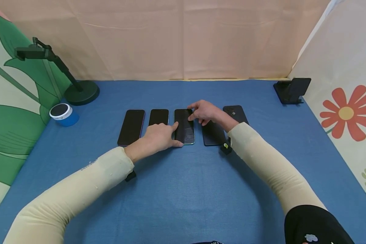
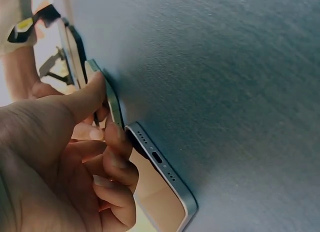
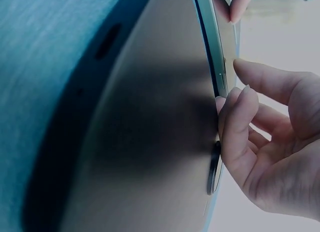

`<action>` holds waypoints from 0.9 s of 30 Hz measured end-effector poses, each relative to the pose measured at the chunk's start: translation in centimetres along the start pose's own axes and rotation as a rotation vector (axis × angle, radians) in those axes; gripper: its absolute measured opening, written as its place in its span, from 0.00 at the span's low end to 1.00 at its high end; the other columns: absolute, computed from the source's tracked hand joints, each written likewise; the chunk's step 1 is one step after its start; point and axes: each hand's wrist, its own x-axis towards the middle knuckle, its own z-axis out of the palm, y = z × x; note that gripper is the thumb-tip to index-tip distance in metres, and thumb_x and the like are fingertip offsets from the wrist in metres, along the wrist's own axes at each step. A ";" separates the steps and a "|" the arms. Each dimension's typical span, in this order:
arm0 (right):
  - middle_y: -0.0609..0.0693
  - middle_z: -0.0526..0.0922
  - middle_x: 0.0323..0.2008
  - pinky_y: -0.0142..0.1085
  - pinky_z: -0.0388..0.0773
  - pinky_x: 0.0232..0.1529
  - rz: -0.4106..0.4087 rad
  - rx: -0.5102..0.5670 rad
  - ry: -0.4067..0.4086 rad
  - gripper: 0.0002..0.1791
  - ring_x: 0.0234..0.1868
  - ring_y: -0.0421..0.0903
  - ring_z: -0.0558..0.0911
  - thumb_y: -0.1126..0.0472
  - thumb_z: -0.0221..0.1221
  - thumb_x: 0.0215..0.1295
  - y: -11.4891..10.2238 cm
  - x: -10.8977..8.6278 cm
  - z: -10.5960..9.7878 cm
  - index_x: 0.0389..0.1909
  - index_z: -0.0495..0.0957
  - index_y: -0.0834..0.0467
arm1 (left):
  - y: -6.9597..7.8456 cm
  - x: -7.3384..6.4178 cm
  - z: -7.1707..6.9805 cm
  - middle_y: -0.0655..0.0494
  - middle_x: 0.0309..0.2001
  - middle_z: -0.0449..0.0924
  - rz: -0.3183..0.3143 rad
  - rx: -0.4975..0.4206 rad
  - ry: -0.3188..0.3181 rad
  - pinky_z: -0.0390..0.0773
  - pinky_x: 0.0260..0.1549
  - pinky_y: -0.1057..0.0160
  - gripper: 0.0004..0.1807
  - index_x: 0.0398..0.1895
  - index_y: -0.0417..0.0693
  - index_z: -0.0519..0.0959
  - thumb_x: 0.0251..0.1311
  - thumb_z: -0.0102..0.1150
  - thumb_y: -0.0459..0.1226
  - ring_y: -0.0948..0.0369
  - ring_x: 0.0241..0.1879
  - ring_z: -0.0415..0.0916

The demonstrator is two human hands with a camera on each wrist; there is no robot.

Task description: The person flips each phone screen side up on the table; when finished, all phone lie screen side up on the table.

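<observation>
A phone [image 1: 184, 130] with a glossy dark screen and a pale green edge lies screen up near the middle of the blue cloth. My left hand [image 1: 161, 135] reaches its lower left corner, thumb by the bottom edge and index finger along the left side. In the left wrist view, that thumb [image 2: 97, 87] rests on the green edge; the other fingers bend inward. At the upper right, my right hand [image 1: 204, 112] has its index fingertip at the top edge. A gap shows between its thumb [image 3: 257, 74] and curved fingers in the right wrist view.
Left of it lie two screen-up phones, one wide [image 1: 131, 127] and one smaller [image 1: 158, 117]. To the right are a dark phone [image 1: 213, 135] and another with a camera bump [image 1: 234, 112]. A black stand [image 1: 81, 92], a blue-white tub [image 1: 64, 115] and a small holder [image 1: 292, 90] stand farther back.
</observation>
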 end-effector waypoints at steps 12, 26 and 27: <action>0.52 0.73 0.34 0.35 0.79 0.24 -0.014 0.001 0.019 0.32 0.21 0.42 0.72 0.57 0.62 0.70 0.1 0.0 -0.1 0.74 0.66 0.51 | -0.3 0.1 0.4 0.52 0.20 0.75 0.036 0.019 0.051 0.67 0.16 0.63 0.49 0.80 0.57 0.55 0.60 0.58 0.66 0.57 0.20 0.71; 0.53 0.73 0.35 0.36 0.79 0.25 -0.022 0.011 0.008 0.33 0.20 0.42 0.72 0.57 0.62 0.70 0.3 0.0 0.1 0.74 0.65 0.52 | -0.4 0.0 0.4 0.51 0.22 0.77 0.050 0.023 0.053 0.68 0.16 0.62 0.48 0.79 0.56 0.57 0.61 0.59 0.65 0.57 0.22 0.73; 0.53 0.73 0.35 0.36 0.79 0.25 -0.022 0.012 0.009 0.33 0.20 0.42 0.72 0.57 0.62 0.70 0.3 0.0 0.1 0.74 0.65 0.52 | -0.4 0.0 0.4 0.51 0.22 0.77 0.052 0.024 0.054 0.68 0.16 0.62 0.48 0.79 0.56 0.57 0.61 0.59 0.65 0.56 0.22 0.73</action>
